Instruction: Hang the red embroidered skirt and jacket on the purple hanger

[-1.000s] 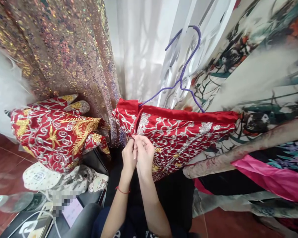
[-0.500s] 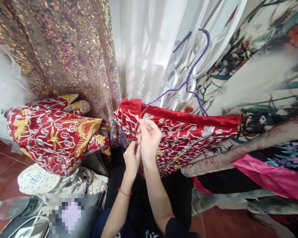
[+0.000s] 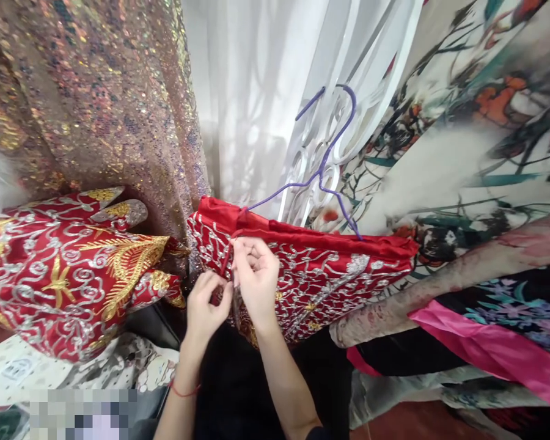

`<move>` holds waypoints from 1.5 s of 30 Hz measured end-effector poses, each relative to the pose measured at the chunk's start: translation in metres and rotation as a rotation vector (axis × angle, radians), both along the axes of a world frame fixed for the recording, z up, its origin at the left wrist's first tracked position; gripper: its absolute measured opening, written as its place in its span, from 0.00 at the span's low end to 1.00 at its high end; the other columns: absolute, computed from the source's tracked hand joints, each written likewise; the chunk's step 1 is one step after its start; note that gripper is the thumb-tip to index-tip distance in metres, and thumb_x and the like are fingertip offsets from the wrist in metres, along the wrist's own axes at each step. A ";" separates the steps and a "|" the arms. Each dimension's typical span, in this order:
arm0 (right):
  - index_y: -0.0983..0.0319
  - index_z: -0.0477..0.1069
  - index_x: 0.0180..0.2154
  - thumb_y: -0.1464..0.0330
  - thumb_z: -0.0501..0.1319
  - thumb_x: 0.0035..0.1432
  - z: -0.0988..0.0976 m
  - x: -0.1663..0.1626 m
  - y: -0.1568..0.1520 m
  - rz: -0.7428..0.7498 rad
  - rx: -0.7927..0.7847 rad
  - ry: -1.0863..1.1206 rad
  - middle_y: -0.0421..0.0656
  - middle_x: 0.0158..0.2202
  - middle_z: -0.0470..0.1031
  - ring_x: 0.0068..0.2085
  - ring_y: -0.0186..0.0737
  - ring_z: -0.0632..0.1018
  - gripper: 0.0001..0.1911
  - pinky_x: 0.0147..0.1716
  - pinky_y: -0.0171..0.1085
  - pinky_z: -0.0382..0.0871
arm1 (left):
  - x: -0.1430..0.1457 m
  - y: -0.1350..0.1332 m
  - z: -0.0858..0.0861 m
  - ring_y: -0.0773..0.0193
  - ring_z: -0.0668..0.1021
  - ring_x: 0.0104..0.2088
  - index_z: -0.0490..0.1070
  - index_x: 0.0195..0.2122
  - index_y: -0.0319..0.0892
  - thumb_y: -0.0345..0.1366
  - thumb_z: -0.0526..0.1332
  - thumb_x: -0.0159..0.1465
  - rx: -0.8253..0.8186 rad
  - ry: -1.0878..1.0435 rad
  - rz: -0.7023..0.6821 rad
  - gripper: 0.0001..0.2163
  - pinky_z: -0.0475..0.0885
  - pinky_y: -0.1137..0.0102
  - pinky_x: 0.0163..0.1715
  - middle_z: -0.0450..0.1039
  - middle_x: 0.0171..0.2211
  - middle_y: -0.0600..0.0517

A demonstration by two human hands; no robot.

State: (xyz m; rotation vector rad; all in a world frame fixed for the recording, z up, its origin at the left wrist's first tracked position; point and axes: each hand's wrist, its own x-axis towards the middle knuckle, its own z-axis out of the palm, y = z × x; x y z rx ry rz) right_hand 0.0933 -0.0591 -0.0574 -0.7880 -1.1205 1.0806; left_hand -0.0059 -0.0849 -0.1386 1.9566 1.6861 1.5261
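A red garment (image 3: 330, 269) with silver and gold embroidery hangs on a purple hanger (image 3: 323, 162) in front of me. My right hand (image 3: 254, 278) is closed in a pinch on the garment's front edge just below the collar. My left hand (image 3: 206, 305) sits a little lower and to the left, fingers curled shut on the same red edge. Both hands touch each other at the opening. What lies between the fingertips is too small to make out.
A second red embroidered piece (image 3: 73, 269) lies at the left over patterned fabric (image 3: 119, 366). A sequinned cloth (image 3: 96, 104) and a white curtain (image 3: 247, 98) hang behind. Floral printed fabric (image 3: 462, 153) and a pink cloth (image 3: 495, 348) fill the right.
My right hand rose from the lower opening to just under the collar; my left hand stayed lower. The view then shifted, so everything sits further left and lower.
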 end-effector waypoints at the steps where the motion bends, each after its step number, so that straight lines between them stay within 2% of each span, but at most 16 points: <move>1: 0.60 0.71 0.35 0.57 0.62 0.63 -0.002 0.000 0.000 0.019 -0.004 -0.011 0.33 0.22 0.66 0.21 0.27 0.66 0.13 0.21 0.30 0.63 | -0.003 0.001 0.011 0.63 0.72 0.31 0.65 0.28 0.44 0.35 0.57 0.67 0.075 -0.020 0.014 0.09 0.68 0.69 0.32 0.68 0.28 0.52; 4: 0.60 0.71 0.35 0.57 0.60 0.64 -0.008 0.000 0.000 0.027 0.005 -0.061 0.35 0.24 0.68 0.23 0.29 0.68 0.12 0.24 0.30 0.65 | -0.005 0.011 0.057 0.60 0.76 0.40 0.71 0.41 0.43 0.34 0.58 0.68 0.318 -0.056 0.175 0.04 0.72 0.67 0.37 0.73 0.39 0.48; 6: 0.60 0.72 0.35 0.58 0.60 0.65 -0.010 0.003 0.001 -0.012 0.030 -0.093 0.36 0.26 0.71 0.26 0.29 0.70 0.12 0.27 0.31 0.68 | -0.001 0.023 0.090 0.53 0.73 0.56 0.71 0.52 0.43 0.37 0.61 0.67 0.362 0.093 0.223 0.13 0.71 0.58 0.52 0.72 0.53 0.42; 7: 0.60 0.72 0.35 0.59 0.60 0.65 -0.011 0.004 0.001 -0.025 0.040 -0.099 0.37 0.28 0.72 0.26 0.29 0.71 0.12 0.28 0.31 0.69 | 0.001 0.030 0.104 0.50 0.70 0.60 0.71 0.52 0.43 0.39 0.62 0.66 0.360 0.177 0.221 0.14 0.69 0.55 0.57 0.72 0.56 0.42; 9: 0.60 0.73 0.37 0.59 0.60 0.66 -0.012 0.007 0.001 -0.030 0.038 -0.099 0.39 0.33 0.73 0.25 0.28 0.72 0.12 0.27 0.31 0.70 | 0.004 0.040 0.122 0.50 0.71 0.61 0.74 0.46 0.45 0.40 0.62 0.67 0.308 0.289 0.163 0.09 0.65 0.52 0.60 0.76 0.53 0.45; 11: 0.60 0.73 0.39 0.58 0.59 0.66 -0.013 0.007 0.001 -0.005 0.002 -0.081 0.39 0.36 0.74 0.23 0.27 0.72 0.12 0.24 0.30 0.70 | 0.003 0.043 0.125 0.53 0.76 0.56 0.73 0.38 0.45 0.40 0.61 0.68 0.300 0.289 0.118 0.06 0.66 0.53 0.60 0.80 0.45 0.49; 15: 0.59 0.69 0.38 0.56 0.59 0.66 -0.020 -0.004 0.005 0.047 -0.060 0.055 0.38 0.31 0.74 0.24 0.30 0.73 0.13 0.25 0.30 0.72 | -0.006 0.024 0.092 0.57 0.79 0.51 0.72 0.34 0.44 0.37 0.59 0.70 0.363 0.148 0.074 0.07 0.67 0.57 0.56 0.80 0.39 0.50; 18: 0.59 0.66 0.34 0.57 0.61 0.63 -0.029 -0.014 0.011 0.033 -0.066 0.167 0.36 0.28 0.72 0.28 0.30 0.74 0.13 0.30 0.30 0.72 | -0.012 0.007 0.057 0.58 0.77 0.50 0.73 0.33 0.45 0.37 0.56 0.72 0.284 0.145 0.040 0.11 0.63 0.58 0.56 0.79 0.35 0.51; 20: 0.58 0.65 0.33 0.55 0.62 0.62 -0.034 -0.017 0.014 0.071 -0.092 0.213 0.35 0.26 0.70 0.25 0.29 0.72 0.14 0.27 0.30 0.71 | -0.010 -0.001 0.037 0.58 0.76 0.47 0.73 0.32 0.45 0.39 0.53 0.73 0.245 0.072 0.028 0.14 0.63 0.60 0.54 0.78 0.34 0.50; 23: 0.58 0.64 0.34 0.52 0.61 0.62 -0.039 -0.014 0.016 0.141 -0.130 0.212 0.33 0.24 0.70 0.19 0.27 0.66 0.16 0.19 0.29 0.65 | 0.003 -0.009 0.012 0.58 0.76 0.45 0.72 0.30 0.44 0.44 0.49 0.74 0.195 -0.181 0.030 0.19 0.68 0.62 0.50 0.75 0.34 0.48; 26: 0.58 0.65 0.34 0.54 0.60 0.64 -0.040 -0.005 0.016 0.152 -0.114 0.167 0.31 0.21 0.65 0.18 0.26 0.63 0.15 0.16 0.27 0.59 | 0.020 -0.012 -0.006 0.59 0.76 0.41 0.71 0.30 0.43 0.48 0.50 0.73 0.099 -0.474 -0.013 0.20 0.71 0.67 0.44 0.73 0.33 0.48; 29: 0.58 0.67 0.35 0.56 0.60 0.65 -0.039 0.005 0.015 0.152 -0.086 0.126 0.30 0.19 0.61 0.17 0.25 0.61 0.13 0.16 0.26 0.56 | 0.029 -0.014 -0.016 0.62 0.75 0.37 0.71 0.32 0.42 0.48 0.52 0.73 0.033 -0.607 -0.065 0.19 0.72 0.70 0.42 0.72 0.31 0.49; 33: 0.58 0.66 0.40 0.56 0.60 0.65 -0.037 0.006 0.018 0.110 -0.103 0.059 0.29 0.20 0.63 0.15 0.24 0.60 0.12 0.14 0.26 0.53 | 0.027 -0.016 -0.017 0.64 0.75 0.35 0.71 0.31 0.42 0.46 0.52 0.74 -0.028 -0.617 -0.081 0.19 0.71 0.71 0.41 0.71 0.29 0.51; 37: 0.56 0.61 0.50 0.57 0.63 0.60 -0.040 -0.006 0.030 0.136 -0.165 0.061 0.26 0.18 0.66 0.13 0.26 0.61 0.21 0.13 0.27 0.54 | 0.022 -0.015 -0.017 0.67 0.75 0.34 0.71 0.35 0.42 0.43 0.56 0.72 -0.038 -0.605 -0.033 0.12 0.71 0.73 0.41 0.72 0.31 0.53; 42: 0.60 0.68 0.35 0.60 0.61 0.61 -0.048 -0.008 0.029 0.099 -0.053 -0.060 0.30 0.18 0.64 0.19 0.26 0.65 0.10 0.20 0.28 0.59 | 0.023 -0.013 -0.022 0.70 0.74 0.31 0.68 0.47 0.44 0.43 0.61 0.70 0.009 -0.696 -0.004 0.10 0.71 0.75 0.37 0.71 0.32 0.55; 45: 0.60 0.71 0.35 0.60 0.60 0.65 -0.059 0.005 0.011 0.049 0.010 -0.191 0.34 0.23 0.68 0.23 0.28 0.68 0.11 0.23 0.29 0.62 | 0.025 -0.015 -0.023 0.70 0.73 0.29 0.67 0.54 0.44 0.43 0.60 0.70 -0.029 -0.658 -0.023 0.14 0.71 0.75 0.35 0.72 0.31 0.56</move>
